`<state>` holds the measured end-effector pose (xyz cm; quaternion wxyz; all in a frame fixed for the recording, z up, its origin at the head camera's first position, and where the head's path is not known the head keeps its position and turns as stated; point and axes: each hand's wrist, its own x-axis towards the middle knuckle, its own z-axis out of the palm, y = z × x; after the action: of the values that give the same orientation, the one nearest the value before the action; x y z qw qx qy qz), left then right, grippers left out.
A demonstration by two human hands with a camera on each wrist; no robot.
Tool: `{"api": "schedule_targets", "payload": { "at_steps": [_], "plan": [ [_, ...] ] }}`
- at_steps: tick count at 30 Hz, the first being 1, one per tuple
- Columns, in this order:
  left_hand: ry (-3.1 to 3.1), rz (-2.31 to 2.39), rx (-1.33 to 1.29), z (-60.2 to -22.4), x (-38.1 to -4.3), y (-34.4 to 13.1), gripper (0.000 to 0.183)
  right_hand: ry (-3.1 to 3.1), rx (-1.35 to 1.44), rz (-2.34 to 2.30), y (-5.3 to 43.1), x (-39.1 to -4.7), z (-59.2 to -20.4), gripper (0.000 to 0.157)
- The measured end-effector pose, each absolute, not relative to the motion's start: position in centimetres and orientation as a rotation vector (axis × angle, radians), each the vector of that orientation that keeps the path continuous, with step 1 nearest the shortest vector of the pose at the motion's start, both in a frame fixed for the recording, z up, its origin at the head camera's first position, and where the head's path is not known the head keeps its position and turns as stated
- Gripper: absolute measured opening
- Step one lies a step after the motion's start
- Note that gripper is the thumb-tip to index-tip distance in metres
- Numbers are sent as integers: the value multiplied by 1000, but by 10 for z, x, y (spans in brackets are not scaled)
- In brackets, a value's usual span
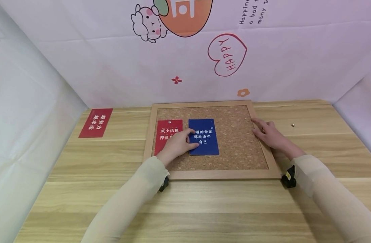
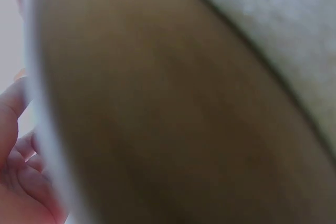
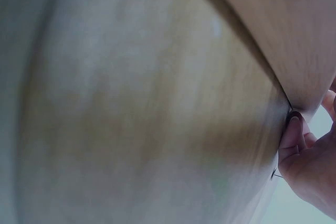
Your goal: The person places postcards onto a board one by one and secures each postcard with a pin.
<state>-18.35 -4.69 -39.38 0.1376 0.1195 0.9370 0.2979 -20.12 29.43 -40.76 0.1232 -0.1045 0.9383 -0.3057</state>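
Observation:
Over the left edge of a blue card (image 1: pixel 205 145) with white characters lies my left hand (image 1: pixel 180 140), its thumb and index fingertip spread apart on the card's face. That card is flat on a wood-framed cork board (image 1: pixel 234 148). Partly under my left hand and wrist is a red card (image 1: pixel 162 125) with a silver pushpin (image 1: pixel 169 122) near its top. At the board's right rail, my right hand (image 1: pixel 270 136) grips the frame with bent fingers. The right wrist view shows a fingertip (image 3: pixel 294 121) tucked against the frame's side; blurred wood fills most of the left wrist view.
Another red card (image 1: pixel 96 123) rests on the wooden table (image 1: pixel 228 209), left of the board. A small metal pin (image 1: pixel 293 125) lies right of the right hand. White printed cloth (image 1: pixel 118 67) rises behind the board and along both sides.

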Motion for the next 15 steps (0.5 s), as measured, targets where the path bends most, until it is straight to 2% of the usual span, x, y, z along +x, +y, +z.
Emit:
{"api": "schedule_targets", "payload": {
  "at_steps": [15],
  "plan": [
    [2730,833,329,-393,-182,-45,55,2743,-306,-879,294,-200,-407,56]
  ]
}}
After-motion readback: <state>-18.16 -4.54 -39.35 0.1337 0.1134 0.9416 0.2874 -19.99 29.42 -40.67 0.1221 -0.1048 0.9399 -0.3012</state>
